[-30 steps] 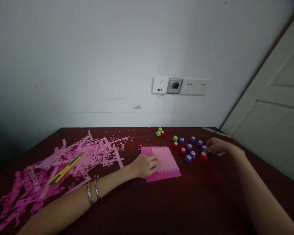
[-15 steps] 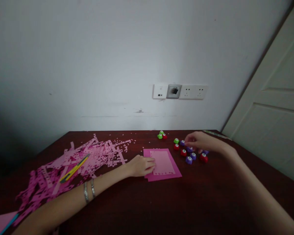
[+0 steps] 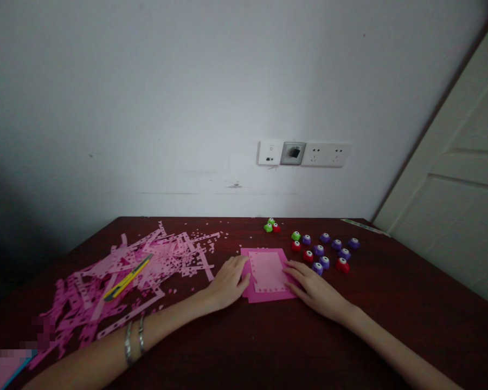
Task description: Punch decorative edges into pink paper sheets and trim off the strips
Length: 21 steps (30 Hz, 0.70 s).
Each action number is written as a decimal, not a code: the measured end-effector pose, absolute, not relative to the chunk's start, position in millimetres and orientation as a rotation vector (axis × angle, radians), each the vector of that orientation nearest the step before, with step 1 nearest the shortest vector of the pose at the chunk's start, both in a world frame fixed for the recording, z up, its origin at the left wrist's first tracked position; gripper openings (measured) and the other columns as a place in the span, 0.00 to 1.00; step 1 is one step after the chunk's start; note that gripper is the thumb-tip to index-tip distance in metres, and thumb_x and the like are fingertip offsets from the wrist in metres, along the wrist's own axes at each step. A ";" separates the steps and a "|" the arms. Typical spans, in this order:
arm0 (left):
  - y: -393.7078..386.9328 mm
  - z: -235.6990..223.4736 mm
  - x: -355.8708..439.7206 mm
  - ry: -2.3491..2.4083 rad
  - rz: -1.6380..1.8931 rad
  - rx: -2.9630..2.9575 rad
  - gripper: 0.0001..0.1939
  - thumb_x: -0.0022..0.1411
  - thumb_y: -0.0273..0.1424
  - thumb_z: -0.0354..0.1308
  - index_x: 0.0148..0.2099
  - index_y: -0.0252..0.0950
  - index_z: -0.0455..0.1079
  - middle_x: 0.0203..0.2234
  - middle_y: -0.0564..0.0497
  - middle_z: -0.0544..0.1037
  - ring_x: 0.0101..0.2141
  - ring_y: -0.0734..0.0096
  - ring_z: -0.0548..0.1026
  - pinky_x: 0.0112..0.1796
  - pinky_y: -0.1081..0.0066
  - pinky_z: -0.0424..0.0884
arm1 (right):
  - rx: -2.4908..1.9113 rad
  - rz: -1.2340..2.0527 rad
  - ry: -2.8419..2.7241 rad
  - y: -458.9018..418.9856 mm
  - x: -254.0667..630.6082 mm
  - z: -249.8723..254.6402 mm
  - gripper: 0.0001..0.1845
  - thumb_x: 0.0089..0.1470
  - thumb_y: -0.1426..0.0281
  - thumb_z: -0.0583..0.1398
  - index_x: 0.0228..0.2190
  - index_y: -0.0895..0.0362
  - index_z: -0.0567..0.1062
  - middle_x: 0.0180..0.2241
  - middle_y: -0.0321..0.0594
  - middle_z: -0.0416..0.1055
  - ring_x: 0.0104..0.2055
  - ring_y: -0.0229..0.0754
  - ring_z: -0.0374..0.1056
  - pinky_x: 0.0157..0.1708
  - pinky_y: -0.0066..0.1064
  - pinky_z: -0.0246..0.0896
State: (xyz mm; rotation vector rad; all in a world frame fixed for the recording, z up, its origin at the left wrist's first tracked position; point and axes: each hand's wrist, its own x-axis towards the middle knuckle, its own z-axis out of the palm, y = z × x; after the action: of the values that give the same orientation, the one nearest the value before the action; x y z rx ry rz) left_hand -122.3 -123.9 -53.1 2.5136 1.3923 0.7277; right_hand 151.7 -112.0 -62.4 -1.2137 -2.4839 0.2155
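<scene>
A light pink sheet of paper [image 3: 266, 271] with small punched holes along its edges lies on a larger darker pink sheet [image 3: 268, 297]. At the left edge of the papers rests my left hand [image 3: 230, 281], its fingers stretched out and its thumb apart. My right hand [image 3: 315, 290] lies on the right edge, fingers extended over the papers. Neither hand grips anything. Behind my right hand stand several small craft punches, among them a purple punch [image 3: 324, 263], a red punch [image 3: 342, 265] and a green punch [image 3: 296, 236].
A heap of pink paper strips [image 3: 162, 254] covers the table's left side, with a yellow utility knife [image 3: 128, 277] on top. Small paper bits lie scattered around it. A pink sheet [image 3: 4, 371] sits at the near left corner. A ruler-like strip [image 3: 365, 226] lies at the back right.
My right hand has come from the punches to the right edge of the papers. My left hand has drawn back slightly leftward, fingers straighter. The view has shifted a little.
</scene>
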 end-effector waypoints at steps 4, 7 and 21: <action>-131.4 -54.9 -116.1 1.367 0.680 2.518 0.22 0.64 0.36 0.43 0.58 0.34 0.51 0.53 0.42 0.63 0.52 0.61 0.62 0.54 0.58 0.57 | -1.216 0.181 -2.417 -114.5 152.1 -73.4 0.22 0.59 0.63 0.49 0.51 0.58 0.67 0.55 0.49 0.61 0.57 0.48 0.56 0.57 0.44 0.51; -134.0 -56.6 -113.8 1.362 0.677 2.537 0.23 0.63 0.35 0.44 0.59 0.35 0.51 0.54 0.42 0.62 0.52 0.60 0.61 0.54 0.58 0.58 | -1.196 0.177 -2.375 -114.1 152.7 -78.1 0.20 0.58 0.65 0.50 0.50 0.57 0.68 0.54 0.48 0.62 0.57 0.47 0.57 0.56 0.44 0.53; -59.1 -48.7 -117.7 1.383 1.048 2.153 0.24 0.59 0.35 0.50 0.56 0.32 0.54 0.51 0.39 0.64 0.50 0.61 0.65 0.49 0.58 0.63 | -1.229 0.208 -2.315 -117.0 151.5 -74.2 0.19 0.58 0.65 0.50 0.49 0.57 0.68 0.55 0.49 0.59 0.56 0.48 0.58 0.55 0.43 0.55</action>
State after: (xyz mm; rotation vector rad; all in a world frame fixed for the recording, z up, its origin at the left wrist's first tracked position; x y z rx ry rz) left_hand -117.7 -59.1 -48.7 2.1531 1.3830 1.0476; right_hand 151.5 -117.0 -74.2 -1.2290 -2.3146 0.2083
